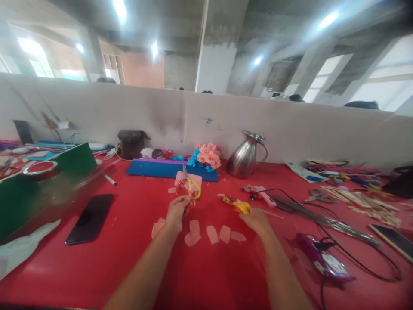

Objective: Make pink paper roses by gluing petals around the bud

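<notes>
My left hand [177,214] is closed in a pinch just in front of the scissors [197,190]; what it holds, perhaps something small and pinkish, is too blurred to name. Those scissors have red and yellow handles and lie with their blades over pink paper [180,176]. My right hand [256,221] grips a yellow glue gun [238,204], whose nose points left. Between and below my hands, several cut pink paper petals [212,234] lie in a loose row on the red table. A pink glue gun [265,197] lies beyond my right hand.
Behind stand a peach flower bunch [209,156], blue sheets [151,168] and a steel jug [245,155]. A phone [90,218] and green board [75,163] are left. Right are a purple power socket [325,260], black cord, grey scissors [321,196] and wooden sticks [371,206].
</notes>
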A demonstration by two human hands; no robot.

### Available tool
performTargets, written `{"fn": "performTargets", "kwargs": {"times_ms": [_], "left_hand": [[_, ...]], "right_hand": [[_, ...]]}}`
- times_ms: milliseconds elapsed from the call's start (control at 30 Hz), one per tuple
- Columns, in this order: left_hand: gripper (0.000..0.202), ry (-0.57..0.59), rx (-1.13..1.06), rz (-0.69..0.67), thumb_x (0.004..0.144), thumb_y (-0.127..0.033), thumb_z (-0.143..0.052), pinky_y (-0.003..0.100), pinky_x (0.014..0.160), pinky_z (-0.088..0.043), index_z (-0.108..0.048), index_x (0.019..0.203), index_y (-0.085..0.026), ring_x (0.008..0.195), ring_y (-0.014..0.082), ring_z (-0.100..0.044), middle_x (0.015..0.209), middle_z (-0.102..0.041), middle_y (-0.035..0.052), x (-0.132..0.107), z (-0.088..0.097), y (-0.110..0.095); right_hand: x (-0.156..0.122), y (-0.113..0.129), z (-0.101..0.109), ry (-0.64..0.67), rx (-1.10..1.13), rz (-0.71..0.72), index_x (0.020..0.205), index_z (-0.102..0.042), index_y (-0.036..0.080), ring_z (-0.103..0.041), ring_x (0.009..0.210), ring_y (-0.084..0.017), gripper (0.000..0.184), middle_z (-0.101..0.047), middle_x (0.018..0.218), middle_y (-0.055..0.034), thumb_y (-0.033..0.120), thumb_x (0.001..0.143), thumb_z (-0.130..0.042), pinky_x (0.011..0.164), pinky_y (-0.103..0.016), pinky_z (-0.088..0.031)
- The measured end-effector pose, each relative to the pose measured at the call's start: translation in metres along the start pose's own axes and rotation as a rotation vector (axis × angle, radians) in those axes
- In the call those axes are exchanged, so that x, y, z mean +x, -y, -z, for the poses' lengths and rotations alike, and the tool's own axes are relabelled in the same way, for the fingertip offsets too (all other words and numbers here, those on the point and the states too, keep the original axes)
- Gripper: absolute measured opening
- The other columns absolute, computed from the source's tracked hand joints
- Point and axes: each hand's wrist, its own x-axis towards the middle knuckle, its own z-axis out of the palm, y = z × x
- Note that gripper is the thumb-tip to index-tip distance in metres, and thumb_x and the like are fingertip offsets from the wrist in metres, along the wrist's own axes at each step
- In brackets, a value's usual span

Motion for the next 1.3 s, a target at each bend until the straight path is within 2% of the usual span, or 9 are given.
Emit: {"fn": "performTargets", "kwargs": {"times_ms": [100,167,267,333,600,767,867,967,1300], "left_hand": [[0.025,0.023,-0.008,-0.001,0.059,-0.031,-0.071,0.017,0.041,-0.022,-0.062,0.073,-0.013,0.038,0.0012,-0.035,0.056,-0.056,-0.0030,0.000,0.000,0.000],[0.023,0.033,-0.023,-0.008,0.059,-0.030,-0.071,0.017,0.041,-0.022,-0.062,0.072,-0.013,0.038,0.0012,-0.035,0.055,-0.055,-0.0032,0.001,0.000,0.001],[0.022,0.026,-0.046,0.002,0.058,-0.028,-0.071,0.017,0.041,-0.022,-0.061,0.070,-0.014,0.039,0.0012,-0.035,0.054,-0.055,-0.0035,0.004,0.001,0.004],[0.021,0.010,-0.054,0.022,0.057,-0.027,-0.072,0.016,0.042,-0.024,-0.061,0.069,-0.014,0.040,0.0013,-0.036,0.054,-0.054,-0.0039,0.005,0.001,0.005],[0.018,0.038,-0.090,0.030,0.058,-0.025,-0.068,0.017,0.040,-0.020,-0.059,0.068,-0.014,0.038,0.0016,-0.034,0.051,-0.051,-0.0045,0.004,0.001,0.003],[0.018,0.051,-0.110,0.034,0.058,-0.025,-0.067,0.017,0.040,-0.021,-0.057,0.068,-0.013,0.038,0.0020,-0.033,0.053,-0.052,-0.0036,0.002,0.001,0.002],[0.017,0.030,-0.115,0.043,0.058,-0.023,-0.066,0.017,0.040,-0.021,-0.058,0.069,-0.013,0.039,0.0019,-0.033,0.053,-0.052,-0.0036,0.003,0.001,0.002],[0.016,0.006,-0.120,0.057,0.057,-0.022,-0.067,0.016,0.041,-0.023,-0.058,0.068,-0.013,0.039,0.0019,-0.033,0.053,-0.052,-0.0039,0.003,0.001,0.002],[0.017,0.016,-0.097,0.053,0.058,-0.024,-0.069,0.018,0.041,-0.023,-0.060,0.067,-0.013,0.040,0.0029,-0.036,0.053,-0.055,-0.0024,0.003,0.002,0.002]], "right_hand": [[-0.007,0.013,0.002,0.093,0.314,-0.184,0.075,-0.060,0.018,-0.054,0.052,-0.015,0.013,-0.055,0.052,0.0015,0.020,0.065,-0.053,0.047,-0.024,-0.035],[-0.017,0.025,0.004,0.086,0.579,-0.200,0.084,-0.058,0.018,-0.054,0.054,-0.014,0.022,-0.058,0.060,0.0019,0.017,0.063,-0.054,0.049,-0.023,-0.039],[-0.038,0.044,0.004,0.337,0.971,-0.077,0.094,-0.055,0.020,-0.061,0.063,-0.015,0.031,-0.065,0.079,-0.0013,0.022,0.063,-0.063,0.056,-0.025,-0.045],[-0.050,0.056,0.001,0.408,1.029,0.011,0.097,-0.053,0.021,-0.061,0.062,-0.014,0.036,-0.066,0.084,-0.0019,0.027,0.065,-0.067,0.056,-0.025,-0.046],[-0.070,0.075,-0.010,0.246,0.750,0.247,0.097,-0.052,0.017,-0.053,0.054,-0.013,0.036,-0.058,0.065,0.0024,0.042,0.072,-0.061,0.052,-0.024,-0.043],[-0.069,0.073,-0.020,0.108,0.584,0.343,0.103,-0.054,0.014,-0.055,0.056,-0.015,0.044,-0.063,0.071,-0.0025,0.048,0.076,-0.056,0.055,-0.026,-0.044],[-0.069,0.074,-0.027,0.055,0.540,0.403,0.105,-0.055,0.014,-0.061,0.070,-0.020,0.045,-0.067,0.082,-0.0069,0.049,0.077,-0.055,0.064,-0.029,-0.047],[-0.069,0.075,-0.031,0.042,0.506,0.438,0.106,-0.055,0.015,-0.063,0.083,-0.023,0.042,-0.068,0.092,-0.0081,0.047,0.079,-0.052,0.072,-0.031,-0.047],[-0.070,0.075,-0.033,0.071,0.374,0.420,0.101,-0.056,0.016,-0.063,0.079,-0.024,0.035,-0.068,0.088,-0.0078,0.045,0.083,-0.048,0.070,-0.032,-0.046]]}}
